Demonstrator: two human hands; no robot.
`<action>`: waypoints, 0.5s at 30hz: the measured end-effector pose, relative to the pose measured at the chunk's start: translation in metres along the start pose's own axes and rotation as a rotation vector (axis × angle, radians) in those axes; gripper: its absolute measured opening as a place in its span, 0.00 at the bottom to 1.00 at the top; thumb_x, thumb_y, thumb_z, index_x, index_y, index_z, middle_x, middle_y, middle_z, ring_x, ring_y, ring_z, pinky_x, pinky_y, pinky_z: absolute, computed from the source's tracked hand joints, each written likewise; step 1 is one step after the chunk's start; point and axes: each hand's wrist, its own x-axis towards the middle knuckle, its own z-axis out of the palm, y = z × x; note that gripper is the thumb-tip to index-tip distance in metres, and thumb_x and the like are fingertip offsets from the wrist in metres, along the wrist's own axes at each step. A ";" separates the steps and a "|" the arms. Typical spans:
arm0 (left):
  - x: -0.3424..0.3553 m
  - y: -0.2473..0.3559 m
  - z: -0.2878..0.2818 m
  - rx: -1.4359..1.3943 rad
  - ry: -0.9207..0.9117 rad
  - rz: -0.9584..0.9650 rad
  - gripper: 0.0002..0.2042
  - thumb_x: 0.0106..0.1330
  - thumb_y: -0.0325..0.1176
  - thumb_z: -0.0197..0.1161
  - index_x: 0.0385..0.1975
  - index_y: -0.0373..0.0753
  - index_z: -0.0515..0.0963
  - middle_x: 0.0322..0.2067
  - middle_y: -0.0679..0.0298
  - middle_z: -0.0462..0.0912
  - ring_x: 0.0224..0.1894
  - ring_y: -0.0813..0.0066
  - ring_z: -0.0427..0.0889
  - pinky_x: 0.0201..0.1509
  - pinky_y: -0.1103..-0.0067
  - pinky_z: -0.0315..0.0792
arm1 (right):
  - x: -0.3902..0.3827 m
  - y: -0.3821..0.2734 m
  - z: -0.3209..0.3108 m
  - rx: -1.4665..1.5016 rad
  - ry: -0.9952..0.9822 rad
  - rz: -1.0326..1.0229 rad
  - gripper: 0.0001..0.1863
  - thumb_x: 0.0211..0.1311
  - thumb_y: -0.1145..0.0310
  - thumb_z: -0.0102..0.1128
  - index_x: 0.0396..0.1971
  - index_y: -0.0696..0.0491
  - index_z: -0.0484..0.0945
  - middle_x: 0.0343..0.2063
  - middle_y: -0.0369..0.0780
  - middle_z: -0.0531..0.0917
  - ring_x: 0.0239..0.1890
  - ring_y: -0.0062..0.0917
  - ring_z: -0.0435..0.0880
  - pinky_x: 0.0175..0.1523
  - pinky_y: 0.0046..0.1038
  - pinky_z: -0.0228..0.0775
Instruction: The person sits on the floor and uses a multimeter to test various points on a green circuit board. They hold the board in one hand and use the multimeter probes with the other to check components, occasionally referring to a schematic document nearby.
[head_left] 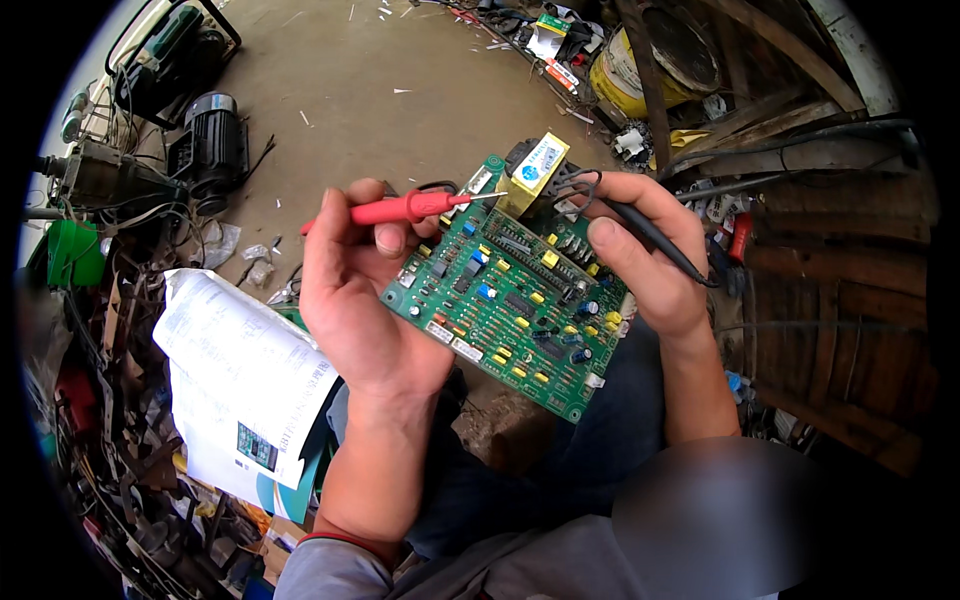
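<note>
A green circuit board (520, 300) full of small components is held up over my lap, tilted. Near its far edge stands a yellow-wrapped transformer (535, 175) with a white and blue label. My left hand (365, 260) is closed round a red test probe (415, 207), whose metal tip points right at the base of the transformer; contact cannot be made out. The palm of that hand also lies against the board's left side. My right hand (650, 250) grips the board's right edge, with a black test probe (655, 240) lying across its fingers.
Printed papers (240, 380) lie at the left by my knee. An electric motor (210, 150) and a framed machine (180, 60) stand on the floor at the far left. A yellow bucket (620, 80) is at the far right, near wooden planks (820, 300). Scrap parts crowd the lower left.
</note>
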 end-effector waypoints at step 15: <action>0.002 -0.001 -0.003 0.015 -0.022 0.018 0.15 0.70 0.39 0.48 0.33 0.32 0.74 0.19 0.64 0.69 0.28 0.67 0.70 0.36 0.74 0.69 | 0.000 -0.001 -0.002 -0.041 -0.017 -0.068 0.18 0.58 0.74 0.60 0.48 0.64 0.73 0.42 0.41 0.81 0.42 0.17 0.78 0.49 0.19 0.69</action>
